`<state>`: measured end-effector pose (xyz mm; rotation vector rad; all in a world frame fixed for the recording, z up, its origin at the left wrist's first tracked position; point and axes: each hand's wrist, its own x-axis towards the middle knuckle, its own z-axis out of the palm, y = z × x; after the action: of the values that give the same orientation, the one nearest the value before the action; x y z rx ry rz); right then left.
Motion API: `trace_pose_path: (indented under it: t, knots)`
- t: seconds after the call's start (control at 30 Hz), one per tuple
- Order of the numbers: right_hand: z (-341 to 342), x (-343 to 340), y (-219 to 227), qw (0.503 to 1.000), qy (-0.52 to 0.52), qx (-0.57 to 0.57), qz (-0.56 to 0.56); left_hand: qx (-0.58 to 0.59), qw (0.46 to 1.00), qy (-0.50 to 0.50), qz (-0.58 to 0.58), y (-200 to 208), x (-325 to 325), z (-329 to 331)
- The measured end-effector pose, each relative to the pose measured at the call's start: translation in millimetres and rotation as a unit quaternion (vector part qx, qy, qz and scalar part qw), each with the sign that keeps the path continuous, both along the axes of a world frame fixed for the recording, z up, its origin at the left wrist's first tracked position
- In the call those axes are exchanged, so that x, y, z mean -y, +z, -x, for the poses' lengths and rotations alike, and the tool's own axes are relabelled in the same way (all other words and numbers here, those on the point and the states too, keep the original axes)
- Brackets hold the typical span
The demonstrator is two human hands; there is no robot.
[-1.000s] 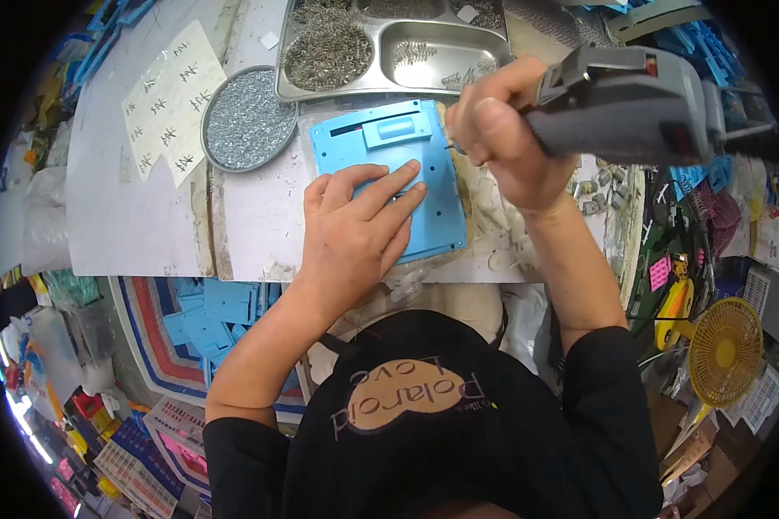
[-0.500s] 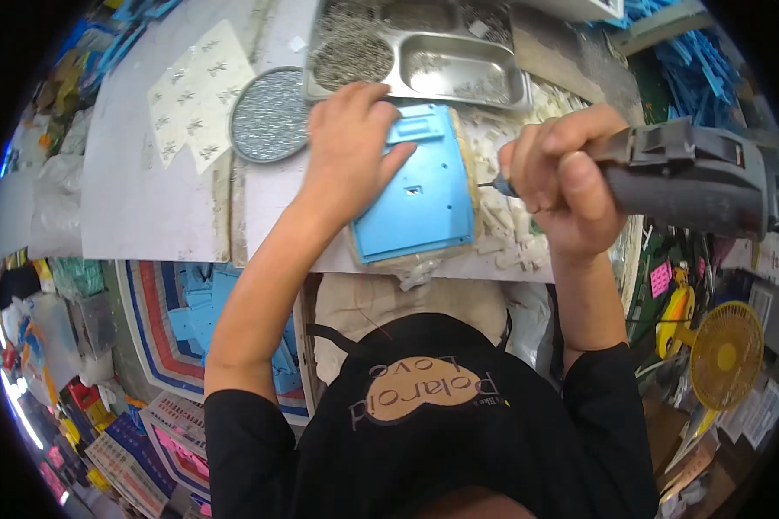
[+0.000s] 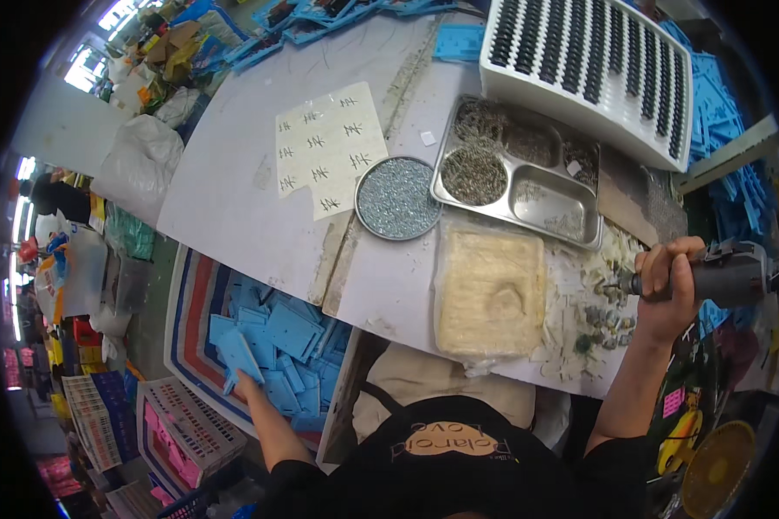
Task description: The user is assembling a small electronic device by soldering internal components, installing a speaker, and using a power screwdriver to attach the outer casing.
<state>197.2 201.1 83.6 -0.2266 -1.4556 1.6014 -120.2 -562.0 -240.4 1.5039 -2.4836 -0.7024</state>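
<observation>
Down at the left, my left hand [image 3: 247,387] grips the lower end of a flat blue plastic panel [image 3: 237,353], tilted over a heap of similar blue panels [image 3: 296,331] in a striped-lined bin [image 3: 187,333]. My fingers are partly hidden by the panel. At the right, my right hand [image 3: 669,290] is wrapped around a dark grey power screwdriver [image 3: 725,277], its tip pointing left over small pale plastic parts [image 3: 593,311]. Between my hands, on the table, lies a yellowish pad [image 3: 491,268] wrapped in clear plastic, with nothing on it.
Beyond the pad stand a round dish [image 3: 360,214] of small silvery pieces and a steel compartment tray [image 3: 504,208] of small metal parts. A white tray [image 3: 571,128] with rows of black pieces sits behind. A marked pale sheet [image 3: 333,151] lies leftward; a yellow fan [image 3: 718,471] stands lower right.
My left hand has left the pad and reached down into the bin at the left; the blue panel is off the pad. The screwdriver has moved away to the right. The view has turned leftward.
</observation>
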Motion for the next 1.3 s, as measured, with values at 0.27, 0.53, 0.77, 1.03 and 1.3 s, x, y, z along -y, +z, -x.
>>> trace_pose_path:
  t: [0.27,0.53,0.77,1.03,1.3]
  knots:
    - [5.7,-4.7,11.1,0.997,-0.011,0.066,-0.035,-0.427,0.731,-0.531,0.049,197.1,-358.2,144.5]
    - [-13.3,-1.0,17.7,0.986,-0.086,0.141,0.0,-0.314,0.455,-0.809,0.197,240.6,-779.3,260.8]
    - [-30.8,2.3,21.8,0.972,-0.158,0.174,-0.02,-0.285,0.598,-0.707,0.248,208.1,-916.2,320.9]
    - [-17.3,-9.8,23.1,0.926,-0.316,0.112,-0.171,-0.416,0.434,-0.785,0.15,245.1,-760.7,281.1]
    - [49.4,95.1,-14.0,0.951,0.157,0.237,0.124,-0.387,0.344,-0.855,0.033,330.7,-541.1,27.5]
